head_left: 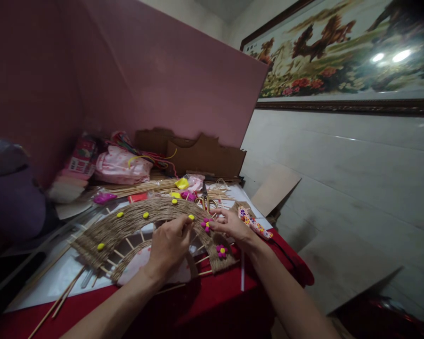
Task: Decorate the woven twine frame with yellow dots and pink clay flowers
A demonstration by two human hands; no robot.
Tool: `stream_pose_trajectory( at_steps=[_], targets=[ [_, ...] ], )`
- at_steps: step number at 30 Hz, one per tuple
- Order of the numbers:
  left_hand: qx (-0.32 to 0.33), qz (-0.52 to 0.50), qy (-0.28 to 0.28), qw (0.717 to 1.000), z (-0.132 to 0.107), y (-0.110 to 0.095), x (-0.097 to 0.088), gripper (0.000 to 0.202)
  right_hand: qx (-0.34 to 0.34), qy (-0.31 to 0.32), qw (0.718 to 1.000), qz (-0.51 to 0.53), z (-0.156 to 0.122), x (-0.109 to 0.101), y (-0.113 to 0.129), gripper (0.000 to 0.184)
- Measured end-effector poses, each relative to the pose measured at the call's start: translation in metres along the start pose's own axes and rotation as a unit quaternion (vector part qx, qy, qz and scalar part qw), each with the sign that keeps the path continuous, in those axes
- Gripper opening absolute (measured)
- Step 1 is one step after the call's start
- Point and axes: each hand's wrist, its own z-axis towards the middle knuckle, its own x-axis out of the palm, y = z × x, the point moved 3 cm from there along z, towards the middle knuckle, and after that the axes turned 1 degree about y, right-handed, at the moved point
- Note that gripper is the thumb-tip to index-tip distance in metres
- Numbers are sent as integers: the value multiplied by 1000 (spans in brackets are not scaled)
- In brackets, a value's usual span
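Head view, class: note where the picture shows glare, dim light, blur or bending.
Head view: two bright glare spots on the framed picture; overall light dim, the lower left corner nearly black; the purple shape at the left edge is blurred; wide-lens bending tilts the walls; the left hand, right hand and woven arch read fairly clearly.

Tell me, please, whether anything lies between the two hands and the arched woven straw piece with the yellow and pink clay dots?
Nothing visible does. The left hand rests directly on the arched woven straw piece, fingertips by a yellow clay dot. The right hand touches the arch at a pink clay flower.
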Motion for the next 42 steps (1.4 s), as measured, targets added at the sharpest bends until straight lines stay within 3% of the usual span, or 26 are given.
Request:
stream_pose_trajectory(
  at_steps=[4,16,27,35,42],
  targets=[
    [2,3,0,1000,0,0,-1,16,32,14,999,36,0,-1,2,70],
    [0,11,0,1000,0,1,1,16,-1,54,996,76,2,7,0,67],
    [3,9,3,1000,0,1,1,17,-24,36,999,-29,-3,6,13,61],
    [-2,8,8,1000,1,-1,-1,17,-10,42,999,-13,11,12,5,58],
    [-4,0,7,1000,0,-1,-2,17,-29,57,998,23,2,8,10,62]
  ],
)
